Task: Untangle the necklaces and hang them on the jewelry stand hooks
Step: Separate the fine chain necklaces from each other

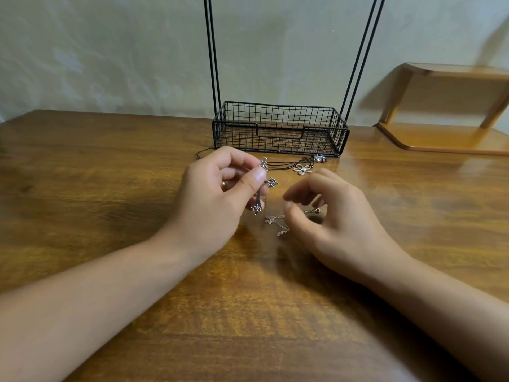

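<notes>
The left hand (217,188) pinches the cross pendant (265,186) between thumb and fingers, long axis running near-vertical above the wooden table (110,166). The thin chain (276,221) lies loose just below and right, nearer the right hand (327,216), which hovers over it half-curled, holding nothing visible. The stand basket (279,128) sits behind.

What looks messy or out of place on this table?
The necklaces: a thin chain lies crumpled on the table between the hands, and dark cords with pendants sprawl before the wire basket. The left hand pinches a cross pendant.
</notes>
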